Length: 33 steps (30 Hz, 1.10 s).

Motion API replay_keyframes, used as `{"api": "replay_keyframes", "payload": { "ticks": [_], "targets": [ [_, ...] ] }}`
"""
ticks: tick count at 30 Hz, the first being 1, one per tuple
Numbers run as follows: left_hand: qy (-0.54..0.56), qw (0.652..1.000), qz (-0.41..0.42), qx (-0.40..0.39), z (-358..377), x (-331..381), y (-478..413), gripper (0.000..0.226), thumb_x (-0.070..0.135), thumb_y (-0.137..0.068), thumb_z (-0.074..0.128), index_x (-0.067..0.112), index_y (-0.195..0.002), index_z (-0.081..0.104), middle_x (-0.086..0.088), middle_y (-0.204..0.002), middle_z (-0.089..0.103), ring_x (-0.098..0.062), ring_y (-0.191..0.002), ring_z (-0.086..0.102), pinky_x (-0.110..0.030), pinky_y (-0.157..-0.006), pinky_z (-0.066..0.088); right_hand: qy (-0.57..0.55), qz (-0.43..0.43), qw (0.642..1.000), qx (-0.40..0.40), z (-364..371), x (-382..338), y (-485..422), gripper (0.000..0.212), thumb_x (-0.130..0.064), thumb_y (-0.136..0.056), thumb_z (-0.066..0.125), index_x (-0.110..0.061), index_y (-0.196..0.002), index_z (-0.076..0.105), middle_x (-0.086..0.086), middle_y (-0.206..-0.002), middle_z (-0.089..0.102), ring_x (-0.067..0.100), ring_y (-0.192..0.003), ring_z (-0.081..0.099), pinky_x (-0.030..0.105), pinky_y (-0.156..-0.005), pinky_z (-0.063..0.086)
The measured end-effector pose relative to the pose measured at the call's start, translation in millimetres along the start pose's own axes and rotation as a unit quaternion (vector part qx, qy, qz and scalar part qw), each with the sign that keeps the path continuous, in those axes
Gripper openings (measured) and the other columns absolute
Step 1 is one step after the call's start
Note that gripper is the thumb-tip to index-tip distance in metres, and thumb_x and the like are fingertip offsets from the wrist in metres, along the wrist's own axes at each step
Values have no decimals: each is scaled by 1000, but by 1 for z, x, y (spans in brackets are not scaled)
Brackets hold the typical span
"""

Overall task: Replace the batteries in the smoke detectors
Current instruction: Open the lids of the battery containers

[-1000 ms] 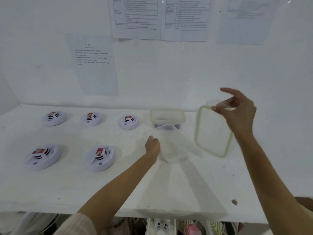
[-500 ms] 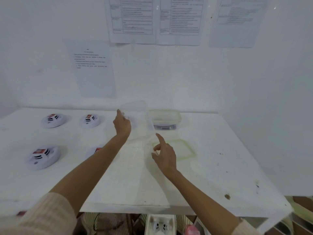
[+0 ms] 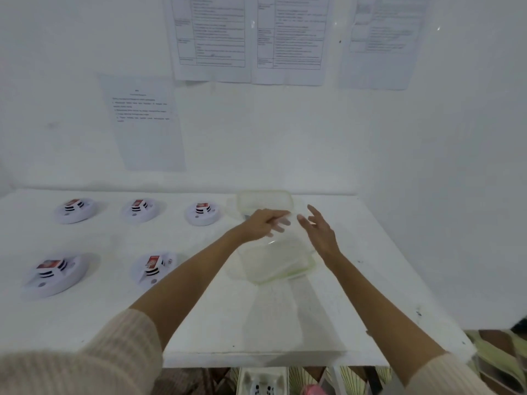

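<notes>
On the far half of the white table [image 3: 285, 323], toward twelve o'clock in the head view, both hands hover over two clear, green-rimmed plastic pieces. The back tub [image 3: 265, 198] stands against the wall. The near tub [image 3: 273, 262] lies just in front of it, and I cannot tell whether it is a box, a lid, or one resting on the other.

The left hand [image 3: 258, 225] reaches across above the near tub. Its fingers are smeared by motion blur, so whether they pinch a clear rim or hold nothing cannot be told. The right hand [image 3: 320, 233] is spread, fingers apart, holding nothing.

The five smoke detectors [image 3: 154, 267] lie face up from nine to ten o'clock, three in the back row and two in front. They are well apart from both hands and untouched.

The step in hand looks like preparation: laying out the tubs before any detector is opened. The next move probably calls for bringing one detector close and getting at its battery compartment.

No battery is clearly visible, and a dark patch under the back tub's rim is too small to name. The papers [image 3: 216, 38] on the wall are unreadable. Below the table edge at six o'clock, a white box [image 3: 262, 383] is cut off.
</notes>
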<state>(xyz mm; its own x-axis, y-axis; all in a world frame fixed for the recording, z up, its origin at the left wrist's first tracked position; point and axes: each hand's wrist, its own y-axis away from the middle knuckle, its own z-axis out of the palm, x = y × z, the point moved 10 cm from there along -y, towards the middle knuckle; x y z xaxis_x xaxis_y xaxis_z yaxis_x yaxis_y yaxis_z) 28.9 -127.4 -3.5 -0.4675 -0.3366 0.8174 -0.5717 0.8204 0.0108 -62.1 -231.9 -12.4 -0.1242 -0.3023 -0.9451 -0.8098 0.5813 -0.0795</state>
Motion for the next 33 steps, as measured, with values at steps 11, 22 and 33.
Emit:
{"api": "replay_keyframes", "payload": {
  "ticks": [11,22,33],
  "targets": [
    [-4,966,-177,189,-20,-72,35,43,27,-99,40,26,-142,35,-12,-147,32,-29,-134,33,-38,-109,29,176,60,983,-5,18,34,-10,56,0,-92,32,-25,-142,33,1,-142,45,24,-131,38,44,-113,18],
    [94,948,-175,247,-15,-85,53,44,24,-101,36,18,-144,32,-12,-149,32,-26,-136,31,-37,-112,26,126,93,986,-60,33,41,6,59,-7,-94,34,-29,-147,19,10,-147,36,29,-128,41,31,-101,33],
    [-144,959,-131,207,-19,-83,55,49,34,-99,39,28,-146,26,-13,-144,37,-24,-135,31,-36,-104,30,192,-12,978,-84,53,26,22,63,-36,-92,51,-31,-146,20,-2,-153,24,19,-139,28,33,-110,24]
  ]
}}
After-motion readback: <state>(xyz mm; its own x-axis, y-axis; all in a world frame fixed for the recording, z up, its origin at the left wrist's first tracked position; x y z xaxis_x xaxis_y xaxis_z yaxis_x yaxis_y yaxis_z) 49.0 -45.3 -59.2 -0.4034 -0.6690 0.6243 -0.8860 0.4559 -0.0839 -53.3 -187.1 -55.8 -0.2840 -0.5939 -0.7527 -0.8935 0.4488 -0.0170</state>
